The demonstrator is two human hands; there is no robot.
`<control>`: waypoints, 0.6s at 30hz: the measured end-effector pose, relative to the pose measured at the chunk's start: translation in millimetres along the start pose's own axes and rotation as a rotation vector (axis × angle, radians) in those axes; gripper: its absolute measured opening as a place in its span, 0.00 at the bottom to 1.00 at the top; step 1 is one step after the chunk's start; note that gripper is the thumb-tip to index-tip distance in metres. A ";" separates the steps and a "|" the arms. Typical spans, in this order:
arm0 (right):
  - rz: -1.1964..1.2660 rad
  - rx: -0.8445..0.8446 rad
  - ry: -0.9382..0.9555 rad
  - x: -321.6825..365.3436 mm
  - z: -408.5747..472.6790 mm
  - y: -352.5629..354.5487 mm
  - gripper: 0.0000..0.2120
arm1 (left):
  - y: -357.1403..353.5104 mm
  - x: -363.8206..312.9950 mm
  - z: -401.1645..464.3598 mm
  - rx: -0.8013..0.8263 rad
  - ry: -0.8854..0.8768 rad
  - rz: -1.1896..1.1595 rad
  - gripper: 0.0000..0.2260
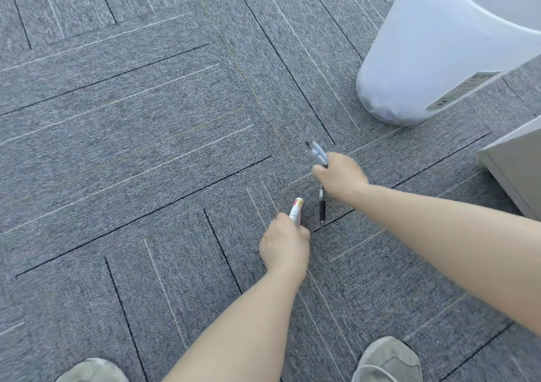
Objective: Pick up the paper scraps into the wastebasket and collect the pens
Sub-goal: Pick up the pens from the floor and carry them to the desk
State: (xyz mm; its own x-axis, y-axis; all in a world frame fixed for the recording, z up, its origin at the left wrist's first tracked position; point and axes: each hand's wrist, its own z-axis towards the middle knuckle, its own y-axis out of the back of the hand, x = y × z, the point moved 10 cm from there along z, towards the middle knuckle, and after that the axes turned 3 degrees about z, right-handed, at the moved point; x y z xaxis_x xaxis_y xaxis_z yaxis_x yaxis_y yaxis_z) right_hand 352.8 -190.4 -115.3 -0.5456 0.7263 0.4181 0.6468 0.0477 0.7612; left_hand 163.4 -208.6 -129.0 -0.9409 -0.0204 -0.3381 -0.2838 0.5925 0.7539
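My right hand grips a bundle of pens just above the grey carpet; their clear ends stick out past my fist and a black grip end hangs below it. My left hand holds a white marker with coloured print, its cap end pointing up and away. The two hands are close together, with the left nearer to me. The white translucent wastebasket stands at the upper right, beyond my right hand. No paper scraps show on the carpet.
Grey carpet tiles with black and white lines cover the floor. A grey cabinet corner stands at the right edge. My two shoes show at the bottom of the view.
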 end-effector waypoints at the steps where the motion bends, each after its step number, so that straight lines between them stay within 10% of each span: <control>1: 0.032 -0.024 0.011 1.7 1.8 6.9 0.06 | 3.3 -1.8 1.9 -0.017 -0.026 0.001 0.10; 10: 0.500 -0.144 0.212 82.5 -7.9 91.9 0.07 | 110.8 -40.0 54.7 -0.144 -0.166 -0.326 0.06; 18: 1.184 -0.394 0.287 152.7 -99.0 295.0 0.20 | 289.7 -239.8 -33.2 -0.028 -0.575 -1.009 0.06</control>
State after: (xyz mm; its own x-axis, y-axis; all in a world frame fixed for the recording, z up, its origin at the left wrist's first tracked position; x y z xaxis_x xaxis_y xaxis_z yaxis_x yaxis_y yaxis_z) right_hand 407.5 -133.3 222.3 0.1260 0.0102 0.9920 0.6404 -0.7645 -0.0735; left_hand 300.7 -58.8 189.3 -0.0639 -0.1003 -0.9929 -0.8676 0.4973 0.0056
